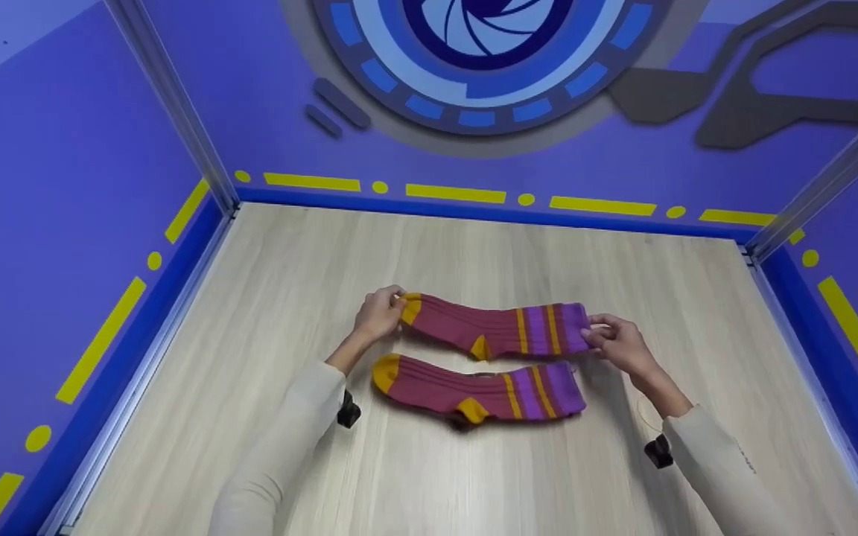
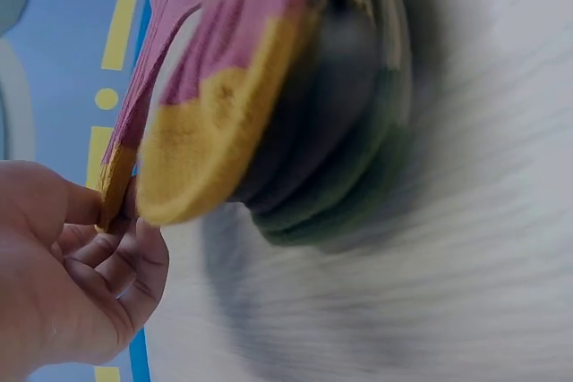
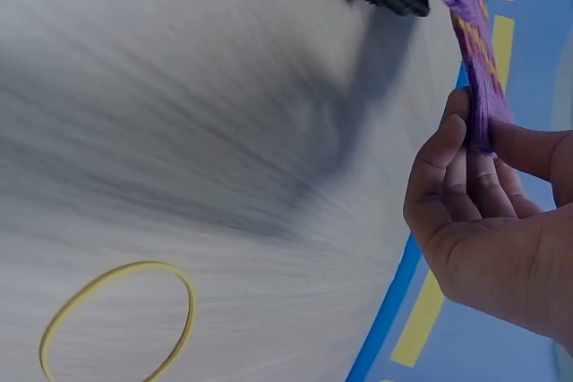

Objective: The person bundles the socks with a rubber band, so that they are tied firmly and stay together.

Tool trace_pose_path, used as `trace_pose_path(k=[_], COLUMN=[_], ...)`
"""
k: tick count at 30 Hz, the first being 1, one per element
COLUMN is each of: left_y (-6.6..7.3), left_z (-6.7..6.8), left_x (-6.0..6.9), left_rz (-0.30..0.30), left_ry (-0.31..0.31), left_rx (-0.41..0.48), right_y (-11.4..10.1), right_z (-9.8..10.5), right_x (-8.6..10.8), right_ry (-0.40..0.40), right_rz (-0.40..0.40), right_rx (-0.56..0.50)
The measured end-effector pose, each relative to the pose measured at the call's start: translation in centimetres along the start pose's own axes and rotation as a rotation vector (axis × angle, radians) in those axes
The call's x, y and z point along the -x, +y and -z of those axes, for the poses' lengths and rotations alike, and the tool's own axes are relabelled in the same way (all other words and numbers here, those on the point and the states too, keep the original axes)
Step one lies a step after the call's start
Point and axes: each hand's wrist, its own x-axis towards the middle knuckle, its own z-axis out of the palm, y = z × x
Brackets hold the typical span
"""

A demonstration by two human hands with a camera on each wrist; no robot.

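A maroon sock (image 1: 459, 320) with mustard toe and heel and a purple striped cuff is stretched sideways between both hands, apparently lifted. At the toe, my left hand (image 1: 380, 313) pinches it between thumb and fingers. My right hand (image 1: 620, 344) pinches the purple cuff (image 3: 486, 118) at the other end. Nearer to me lies a matching sock (image 1: 429, 387), toe to the left, untouched by either hand. Beneath that one, the left wrist view has darker socks (image 2: 331, 149), black and green, in a blurred stack whose number I cannot tell.
A yellow rubber band (image 3: 192, 301) lies on the wood-grain table (image 1: 474, 476) by the right forearm. Blue printed panels (image 1: 71, 223) with metal corner posts (image 1: 176, 97) enclose the table at the back and sides. Black wrist cameras (image 1: 348, 411) hang under both sleeves.
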Motion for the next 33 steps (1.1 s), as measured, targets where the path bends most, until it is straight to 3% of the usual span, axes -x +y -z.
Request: trace_pose_path(k=[7, 14, 25, 33], left_y=[0.6, 1.5, 2.0, 2.0], left_z=[1.0, 2.3, 3.5, 3.4], left_x=[0.9, 1.7, 3.7, 5.2], left_rz=[0.003, 0.037, 0.07, 0.061], left_ry=[-0.006, -0.036, -0.045, -0.044], left_rx=[0.199, 0.335, 0.419, 0.451], right_y=[-0.8, -1.5, -1.6, -1.8], right_z=[0.6, 0.8, 0.8, 1.1], right_x=[1.1, 2.1, 3.4, 5.0], right_ry=[0.019, 0.017, -0.047, -0.104], right_rz=[0.015, 0.025, 0.025, 0.009], right_rx=[-0.067, -0.134, -0.155, -0.164])
